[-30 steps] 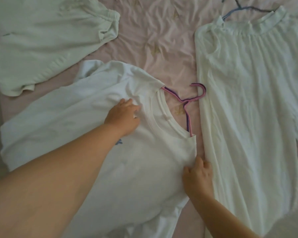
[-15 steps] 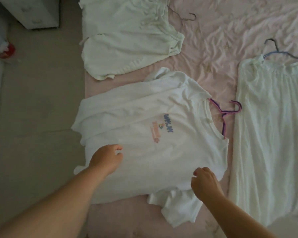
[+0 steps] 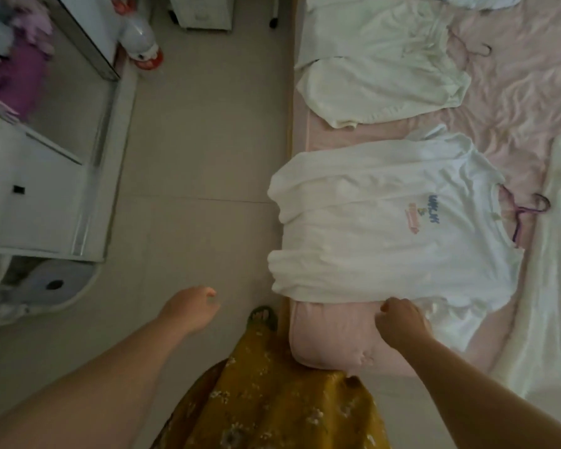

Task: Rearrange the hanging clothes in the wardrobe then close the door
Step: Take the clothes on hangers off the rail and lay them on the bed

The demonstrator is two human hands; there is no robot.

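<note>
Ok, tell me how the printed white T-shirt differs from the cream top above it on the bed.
The printed T-shirt is bright white with a chest graphic; the cream top is off-white and plain. The T-shirt's hanger is pink-purple; the cream top's hanger hook looks dark. Both lie flat on the pink bedsheet.

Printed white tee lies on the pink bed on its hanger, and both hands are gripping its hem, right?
Not both. In the head view only the right hand is at the printed white tee, by its lower edge; the left hand hangs over the floor, holding nothing. Tee and hanger on the pink bed: correct.

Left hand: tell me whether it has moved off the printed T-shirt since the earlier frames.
Yes. The left hand has left the printed T-shirt, now hanging over the floor beside the bed.
</note>
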